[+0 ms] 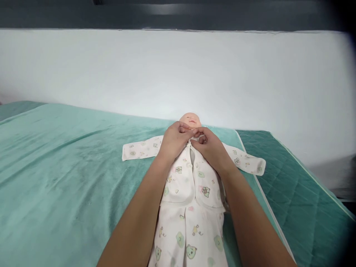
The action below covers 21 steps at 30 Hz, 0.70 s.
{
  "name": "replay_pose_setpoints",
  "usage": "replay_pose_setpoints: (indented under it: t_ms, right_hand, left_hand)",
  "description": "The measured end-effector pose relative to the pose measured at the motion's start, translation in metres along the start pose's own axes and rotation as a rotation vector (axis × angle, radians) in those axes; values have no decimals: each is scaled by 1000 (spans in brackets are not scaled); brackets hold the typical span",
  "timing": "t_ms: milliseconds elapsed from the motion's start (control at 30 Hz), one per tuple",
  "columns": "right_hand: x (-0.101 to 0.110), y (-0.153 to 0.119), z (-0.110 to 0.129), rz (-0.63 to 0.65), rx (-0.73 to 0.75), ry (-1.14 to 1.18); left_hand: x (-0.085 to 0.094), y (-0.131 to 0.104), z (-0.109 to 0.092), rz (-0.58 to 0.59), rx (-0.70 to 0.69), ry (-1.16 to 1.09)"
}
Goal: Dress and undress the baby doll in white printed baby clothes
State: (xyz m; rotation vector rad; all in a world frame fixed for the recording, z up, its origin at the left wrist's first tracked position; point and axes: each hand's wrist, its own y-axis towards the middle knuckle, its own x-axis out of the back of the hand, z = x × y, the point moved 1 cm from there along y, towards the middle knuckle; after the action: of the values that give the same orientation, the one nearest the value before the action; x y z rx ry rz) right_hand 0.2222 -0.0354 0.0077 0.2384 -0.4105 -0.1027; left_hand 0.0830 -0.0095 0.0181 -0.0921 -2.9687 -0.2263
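A baby doll (191,118) lies on its back, head away from me, dressed in a white jacket (182,181) with small green and pink animal prints. Matching trousers (191,237) cover its lower body. Both jacket sleeves stretch out to the sides. At the doll's neck, my left hand (178,137) pinches the jacket's collar edge from the left. My right hand (207,142) pinches the same front opening from the right, its fingertips close to those of my left. Below my hands the jacket front hangs slightly parted. The exact fastening between my fingers is hidden.
A light green sheet (69,178) with soft wrinkles lies under the doll. To the right, a darker green quilted mattress (292,193) shows past the sheet's white edge. Behind the bed stands a white wall (172,74), with a dark band along the top.
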Motion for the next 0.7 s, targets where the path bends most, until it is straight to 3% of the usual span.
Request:
replay_pose_setpoints:
  t_ms: [433,700]
  right_hand:
    - [0,0,-3,-2,-30,30]
    - [0,0,-5,-89,-8,53]
  left_hand:
    - [6,4,6,80,53,-76]
    - [12,0,-6,12,-181,422]
